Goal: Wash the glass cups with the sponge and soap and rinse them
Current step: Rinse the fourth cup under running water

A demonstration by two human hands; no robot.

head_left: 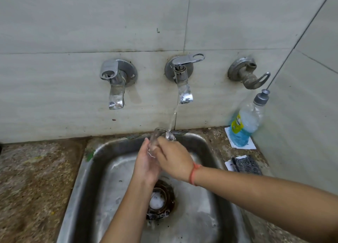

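Rinse step, looks like. Glass cup (pixel 157 135) over sink (pixel 80 171), rim at stream (pixel 172 117) from mid tap (pixel 182 81). Left grip (pixel 146 163) cradles base, right grip (pixel 173 160) wrapped round body; both closed on cup. To do well: turn cup slowly, flush inside + outside, hold firm since wet glass prob slippery. 1 sponge (pixel 246 165), 1 soap bottle (pixel 244 126) on bench, right.

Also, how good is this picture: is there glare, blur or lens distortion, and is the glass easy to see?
Head view: soft, even light, no hard shadows; bright glare on the middle tap and left tap; the wide lens bends the tile joint; the glass cup, held by the left hand and right hand, is transparent and hard to outline under the water stream.
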